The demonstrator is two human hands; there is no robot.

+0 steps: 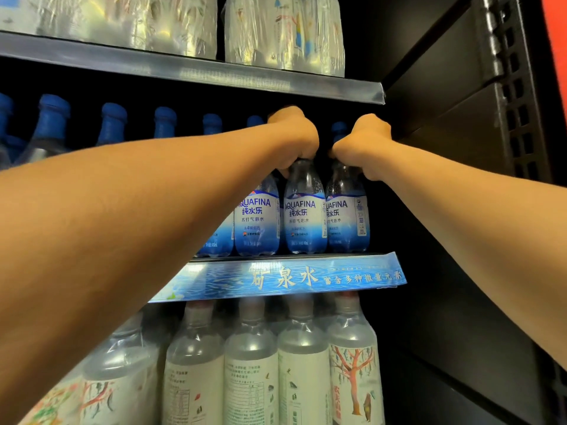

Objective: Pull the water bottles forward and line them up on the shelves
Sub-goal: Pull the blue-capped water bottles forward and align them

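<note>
- Left hand (pixel 296 139): fingers curled round the top of the middle Aquafina bottle (pixel 304 210).
- Right hand (pixel 365 145): grips the neighbouring bottle (pixel 348 213), just right of it.
- Both bottles: upright at the shelf edge (pixel 291 279).

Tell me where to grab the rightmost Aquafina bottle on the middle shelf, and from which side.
Grip the rightmost Aquafina bottle at its neck, coming from the front and above. The bottle stands upright with a neighbour tight on its left, so the body offers little room; the narrow neck does. The right hand already wraps its fingers there, as the left hand does on the next bottle.
</note>
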